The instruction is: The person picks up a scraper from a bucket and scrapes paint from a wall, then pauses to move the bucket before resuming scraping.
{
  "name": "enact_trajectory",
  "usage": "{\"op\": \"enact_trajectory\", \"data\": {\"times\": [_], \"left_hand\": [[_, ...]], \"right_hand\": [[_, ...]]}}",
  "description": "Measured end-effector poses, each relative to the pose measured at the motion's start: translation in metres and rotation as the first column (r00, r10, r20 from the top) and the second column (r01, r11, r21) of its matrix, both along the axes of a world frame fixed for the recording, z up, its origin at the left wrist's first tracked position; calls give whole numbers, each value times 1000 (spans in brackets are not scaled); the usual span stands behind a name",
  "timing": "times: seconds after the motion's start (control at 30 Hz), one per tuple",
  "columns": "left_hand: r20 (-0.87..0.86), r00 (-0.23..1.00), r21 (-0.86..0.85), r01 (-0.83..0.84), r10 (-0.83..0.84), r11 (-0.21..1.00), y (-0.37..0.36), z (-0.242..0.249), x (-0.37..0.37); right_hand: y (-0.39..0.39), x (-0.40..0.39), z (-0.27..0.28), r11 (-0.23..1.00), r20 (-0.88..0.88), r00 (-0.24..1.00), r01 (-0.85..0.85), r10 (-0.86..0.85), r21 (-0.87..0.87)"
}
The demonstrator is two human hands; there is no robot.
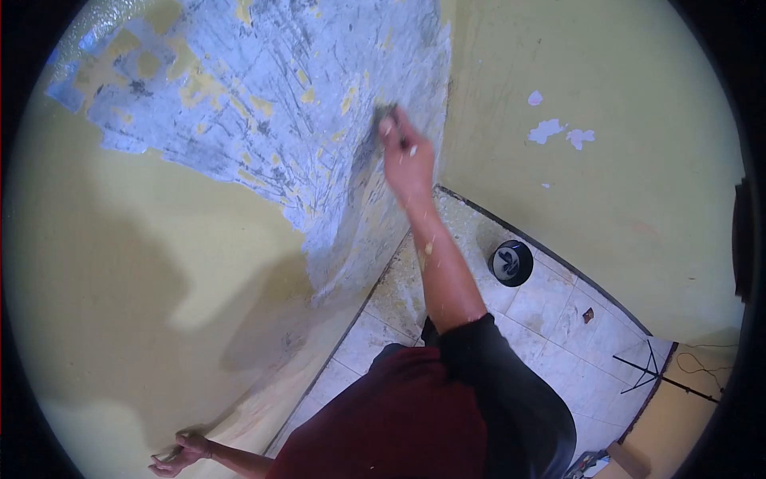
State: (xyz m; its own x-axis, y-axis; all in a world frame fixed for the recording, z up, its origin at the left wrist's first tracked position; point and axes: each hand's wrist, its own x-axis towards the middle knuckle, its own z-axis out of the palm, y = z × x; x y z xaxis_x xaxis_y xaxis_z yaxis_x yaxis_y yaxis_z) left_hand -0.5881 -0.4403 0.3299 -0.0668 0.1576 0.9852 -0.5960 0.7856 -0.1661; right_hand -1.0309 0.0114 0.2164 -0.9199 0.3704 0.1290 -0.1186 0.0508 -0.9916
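Near the wall corner, my right hand is closed around a small dark tool, partly hidden by the fingers and blurred, against the scraped wall. That scraped area is grey-white with yellow paint specks and dark scratches; its lower edge is ragged against the yellow paint. At the lower left, my left hand is beside the yellow wall, fingers partly curled and apart, with nothing visible in it. Pale flecks stick to my right hand and forearm.
A black bucket with contents stands on the tiled floor, near the right wall. Paint debris lies along the left wall's base. A black tripod stand and some objects are at the lower right.
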Motion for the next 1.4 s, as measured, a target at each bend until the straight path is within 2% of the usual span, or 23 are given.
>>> {"op": "enact_trajectory", "data": {"times": [0.07,0.1,0.17,0.2,0.23,0.3,0.33,0.37,0.43,0.47,0.63,0.7,0.77,0.83,0.87,0.9,0.97,1.03,1.13,1.17,1.23,1.27,1.4], "left_hand": [[31,999,-12,-12,12,1000,-5,5,14],[33,999,-22,-1,2,1000,-8,5,15],[12,1000,-17,19,-19,1000,-5,1,5],[3,1000,0,21,-21,1000,4,3,1],[-6,1000,11,18,-18,1000,10,4,-2],[-5,1000,7,-1,1,1000,5,6,1],[-3,999,-27,32,-32,999,-4,4,0],[15,998,-54,66,-65,996,-6,3,2],[54,998,3,40,-40,999,-5,2,10],[58,998,52,9,-12,999,-4,1,10],[23,1000,19,14,-14,1000,-4,1,4],[1,1000,-22,-2,2,1000,-1,5,7],[51,998,70,-47,43,996,0,1,11],[44,999,61,-1,-1,998,-2,4,14],[49,999,62,-13,10,998,-2,4,13],[46,999,70,-24,20,997,0,1,9],[31,999,83,-13,11,996,2,-5,3],[46,999,67,-8,5,998,-1,1,9],[54,998,22,30,-31,999,-6,2,10],[54,998,23,33,-34,999,-5,4,12],[53,999,64,-12,9,998,0,0,10],[39,999,74,-10,7,997,1,-4,7],[55,998,42,15,-17,999,1,3,6]], "right_hand": [[14,-13,28,998,72,997,33,-30,-45],[10,-6,21,998,76,997,36,-32,-50],[3,10,-11,999,55,997,-46,46,12],[-12,14,-45,1000,-58,998,5,-4,19],[-7,15,-33,1000,-69,998,2,0,22],[2,25,-5,993,84,990,-111,114,-42],[8,17,-16,990,60,995,-90,84,108],[9,6,-17,990,72,994,-90,83,108],[11,-13,-14,996,-67,994,84,-81,36],[14,-12,13,997,15,997,75,-75,-17],[-4,18,-23,996,71,997,-41,35,84],[-14,18,-32,1000,-12,1000,-2,2,-5],[-1,1,-6,998,-43,999,-19,16,-67],[6,-5,14,984,80,996,-29,43,-173],[5,3,9,997,48,998,-37,40,-64],[-4,15,3,998,38,999,-35,37,-56],[-29,36,0,999,-284,958,-28,39,42],[-17,25,25,995,-239,970,-23,45,96],[7,4,78,1000,5,1000,-27,27,-15],[2,11,68,1000,4,1000,-25,25,-14],[-11,32,33,988,-93,994,-48,63,146],[-19,41,31,992,-118,991,-42,56,120],[3,33,68,984,-19,995,-99,102,145]]}}
